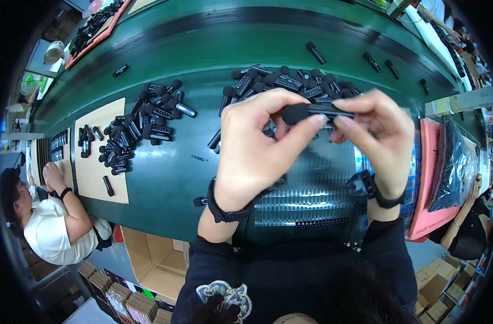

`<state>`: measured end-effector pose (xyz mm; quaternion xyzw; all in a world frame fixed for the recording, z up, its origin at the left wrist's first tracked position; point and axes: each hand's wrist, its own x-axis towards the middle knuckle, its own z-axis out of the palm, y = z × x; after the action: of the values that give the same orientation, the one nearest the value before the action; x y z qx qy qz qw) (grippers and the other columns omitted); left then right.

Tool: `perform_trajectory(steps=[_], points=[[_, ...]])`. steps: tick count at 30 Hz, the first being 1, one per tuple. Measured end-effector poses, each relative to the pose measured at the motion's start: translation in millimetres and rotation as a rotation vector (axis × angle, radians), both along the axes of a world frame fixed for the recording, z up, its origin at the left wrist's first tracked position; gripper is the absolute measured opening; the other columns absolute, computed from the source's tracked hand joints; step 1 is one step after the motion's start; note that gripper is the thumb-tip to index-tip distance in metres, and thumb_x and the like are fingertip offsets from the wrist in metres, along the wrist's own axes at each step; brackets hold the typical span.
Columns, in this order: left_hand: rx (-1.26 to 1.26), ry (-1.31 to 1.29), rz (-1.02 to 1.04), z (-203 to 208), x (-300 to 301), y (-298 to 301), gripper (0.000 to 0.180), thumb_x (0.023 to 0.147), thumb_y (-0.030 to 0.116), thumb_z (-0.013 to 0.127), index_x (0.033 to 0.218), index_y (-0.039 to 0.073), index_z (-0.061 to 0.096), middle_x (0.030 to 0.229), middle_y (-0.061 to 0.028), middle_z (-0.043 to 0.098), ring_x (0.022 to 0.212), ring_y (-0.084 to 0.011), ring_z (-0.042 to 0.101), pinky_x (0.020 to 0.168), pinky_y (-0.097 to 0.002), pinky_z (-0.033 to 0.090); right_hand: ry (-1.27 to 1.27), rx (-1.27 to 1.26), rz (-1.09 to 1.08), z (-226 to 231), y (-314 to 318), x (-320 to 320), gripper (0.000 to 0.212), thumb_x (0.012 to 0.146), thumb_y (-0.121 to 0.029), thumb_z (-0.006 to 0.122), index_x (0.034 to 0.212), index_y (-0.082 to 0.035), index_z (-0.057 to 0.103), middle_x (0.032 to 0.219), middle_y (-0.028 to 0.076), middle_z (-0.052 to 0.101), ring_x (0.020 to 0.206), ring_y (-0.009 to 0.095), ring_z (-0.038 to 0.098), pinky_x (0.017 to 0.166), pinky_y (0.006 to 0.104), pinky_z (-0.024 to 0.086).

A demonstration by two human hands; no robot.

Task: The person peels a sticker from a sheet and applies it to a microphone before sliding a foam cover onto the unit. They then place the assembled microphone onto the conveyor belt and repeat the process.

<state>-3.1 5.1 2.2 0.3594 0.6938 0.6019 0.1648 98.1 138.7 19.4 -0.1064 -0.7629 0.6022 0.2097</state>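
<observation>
Above the green work surface, both hands hold one small black clip-on microphone with a round foam head (295, 113). My left hand (254, 143) pinches it near the foam end, thumb along its body. The fingers of my right hand (380, 129) are closed on the other end of the slim body. Just beyond my hands lies a pile of similar black microphones (279, 81), partly hidden by my fingers. Beneath my hands is a clear ribbed plastic sheet (306, 186) with rows of small slots. Each of my wrists wears a black band.
Left of me, another heap of microphones (127, 132) lies partly on a beige board (103, 189). Loose microphones (371, 62) lie on the green belt (214, 43). A pink tray (423, 178) with a plastic-wrapped black bundle (450, 167) stands at right. Co-workers sit on both sides.
</observation>
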Motion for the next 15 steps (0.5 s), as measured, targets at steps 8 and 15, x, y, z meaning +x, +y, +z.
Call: perform_trajectory(steps=[8, 15], points=[[-0.06, 0.222, 0.259, 0, -27, -9, 0.032, 0.068, 0.003, 0.065, 0.097, -0.002, 0.054, 0.086, -0.0046, 0.058, 0.072, -0.0085, 0.052, 0.059, -0.0177, 0.039, -0.309, 0.09, 0.291, -49, 107, -124, 0.017, 0.082, -0.013, 0.053, 0.093, 0.0, 0.054, 0.073, 0.004, 0.058, 0.062, 0.01, 0.057, 0.057, 0.02, 0.047], [0.173, 0.212, 0.244, -3, -36, -25, 0.025, 0.065, 0.0, 0.064, 0.089, 0.002, 0.058, 0.082, -0.0066, 0.058, 0.07, -0.0127, 0.054, 0.061, -0.0219, 0.042, -0.474, 0.906, 0.106, -99, 136, -181, 0.034, 0.075, -0.025, 0.063, 0.093, 0.0, 0.048, 0.072, 0.008, 0.056, 0.061, 0.016, 0.057, 0.052, 0.0244, 0.048]])
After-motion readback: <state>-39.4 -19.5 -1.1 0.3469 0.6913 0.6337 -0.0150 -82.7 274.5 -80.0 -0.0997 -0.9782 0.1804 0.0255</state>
